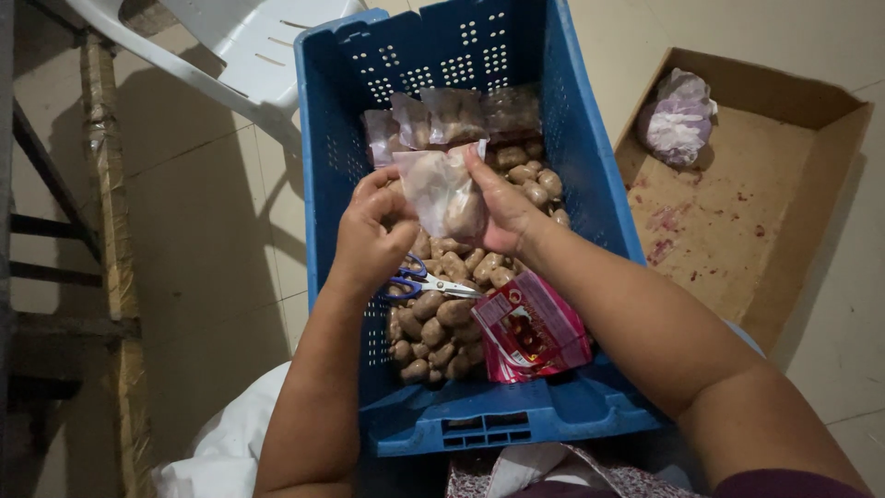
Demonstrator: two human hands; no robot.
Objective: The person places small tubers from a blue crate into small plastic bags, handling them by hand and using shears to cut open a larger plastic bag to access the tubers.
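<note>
Seen from above: two bare hands at work over one blue crate (590,138) on a tiled floor (212,231). Left hand (373,231) curled nearly closed, fingertips pinching the left edge of one clear bag (442,189) holding a few brown lumps. Right hand (502,207) gripping the same bag from the right, thumb pressed across its upper corner, fingers hidden behind the plastic. Bag held up above the middle of the crate, clear of the pile below.

Beneath, a heap of loose brown lumps (433,323), too many to count, covering the crate's floor. One pair of scissors (429,281) with blue handles lying shut on the heap, just under the left hand. One red packet (530,327) resting on the lumps near the front wall, beneath the right forearm. At least three more filled clear bags (452,115) propped against the far wall.

Right of the crate, one open cardboard box (737,221), stained pink, with one knotted plastic bundle (678,115) in its far corner. Upper left, one white plastic chair (240,46), partly in view.
</note>
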